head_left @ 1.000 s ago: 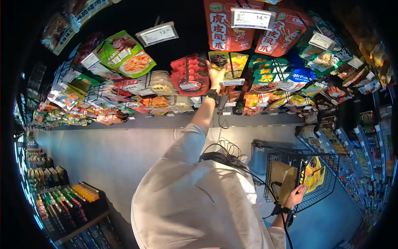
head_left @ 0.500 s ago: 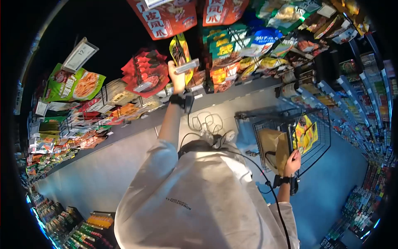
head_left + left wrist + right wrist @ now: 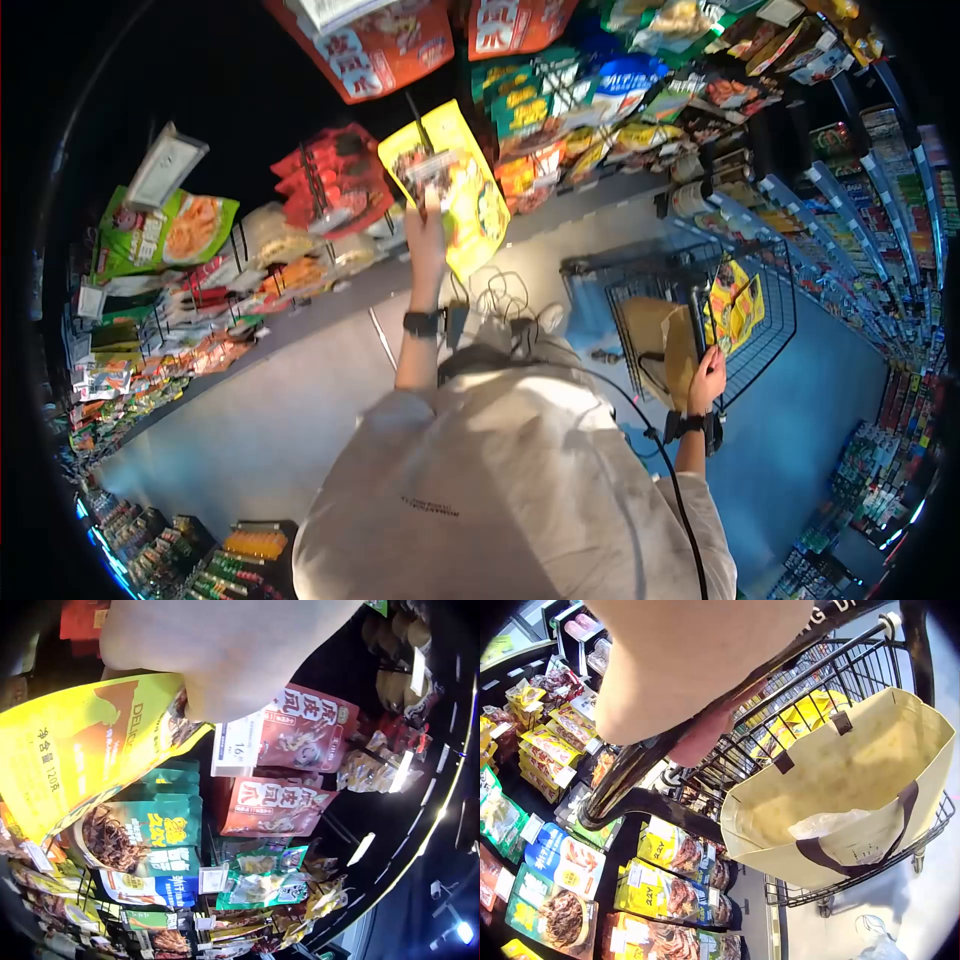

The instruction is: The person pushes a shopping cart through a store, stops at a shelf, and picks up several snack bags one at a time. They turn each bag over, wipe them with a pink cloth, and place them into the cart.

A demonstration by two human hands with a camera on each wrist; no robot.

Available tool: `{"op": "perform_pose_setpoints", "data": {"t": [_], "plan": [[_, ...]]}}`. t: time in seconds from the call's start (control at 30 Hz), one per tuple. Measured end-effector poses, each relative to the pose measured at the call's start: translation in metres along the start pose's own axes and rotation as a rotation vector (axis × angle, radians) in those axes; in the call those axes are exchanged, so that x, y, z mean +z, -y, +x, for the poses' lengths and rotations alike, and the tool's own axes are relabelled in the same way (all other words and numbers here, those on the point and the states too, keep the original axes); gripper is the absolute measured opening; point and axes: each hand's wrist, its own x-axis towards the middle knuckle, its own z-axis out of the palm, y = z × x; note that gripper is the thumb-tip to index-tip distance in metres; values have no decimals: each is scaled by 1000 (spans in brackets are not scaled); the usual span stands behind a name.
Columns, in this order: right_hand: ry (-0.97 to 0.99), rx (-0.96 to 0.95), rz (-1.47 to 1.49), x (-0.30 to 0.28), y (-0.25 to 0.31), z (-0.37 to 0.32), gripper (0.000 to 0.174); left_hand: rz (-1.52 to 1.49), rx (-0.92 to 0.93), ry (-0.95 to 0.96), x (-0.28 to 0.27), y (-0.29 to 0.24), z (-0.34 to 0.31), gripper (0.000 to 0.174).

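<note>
My left hand (image 3: 427, 238) holds a yellow snack pouch (image 3: 473, 212) at the hanging display, with its fingers at the pouch's edge. The pouch is tilted, and a hook and a price tag overlap its upper part in the head view. In the left wrist view, the yellow pouch (image 3: 67, 754) stretches out to the left from the thumb side of the hand. Down at the right, my right hand (image 3: 708, 380) grips the handle (image 3: 634, 776) of a black wire shopping cart (image 3: 785, 345).
Inside the cart are a paper bag (image 3: 832, 784) with dark straps and yellow packs (image 3: 735, 312). Red pouches (image 3: 330, 180) hang left of my left hand, green pouches (image 3: 530, 100) to its right. Large red pouches (image 3: 390, 50) hang above. A cable (image 3: 640, 415) runs across my body.
The yellow pouch has come forward from its row and turned its broad side up, moving with my left hand. The head view has swung round. My right hand stays on the cart handle.
</note>
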Motion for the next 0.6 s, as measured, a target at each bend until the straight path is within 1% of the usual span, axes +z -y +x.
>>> {"op": "perform_pose_setpoints", "data": {"t": [0.03, 0.1, 0.2, 0.3, 0.33, 0.37, 0.4, 0.43, 0.47, 0.5, 0.53, 0.57, 0.6], "plan": [[-42, -5, 21, -1, 6, 1, 33, -199, 9, -49, 8, -6, -8, 34], [70, 180, 157, -1, 0, 11, 40, -260, 196, -68, 17, -32, -20, 34], [-225, 126, 399, 23, -22, 35, 50, -227, 191, -50, 20, -36, -33, 38], [-115, 163, 602, 9, 14, 60, 60, -188, 86, -100, 21, -31, -38, 40], [11, 310, 713, 18, 9, 68, 64, -194, 78, -98, 20, -28, -40, 40], [22, 300, 691, 9, 39, 72, 68, -202, 68, -99, 20, -24, -43, 41], [74, 287, 755, 3, 64, 71, 69, -214, 61, -105, 21, -21, -46, 41], [128, 266, 821, 1, 75, 77, 70, -213, 42, -124, 22, -21, -49, 39], [151, 238, 914, 22, 62, 84, 68, -216, 24, -150, 24, -24, -52, 38], [206, 260, 884, 14, 77, 86, 61, -220, 11, -180, 25, -29, -56, 36], [266, 216, 960, 14, 76, 92, 59, -369, 66, -147, 29, -39, -64, 37], [326, 176, 1036, 16, 77, 94, 57, -436, 93, -123, 32, -49, -75, 37], [350, 196, 1065, -3, 95, 93, 55, -472, 53, -135, 36, -43, -78, 38]]}}
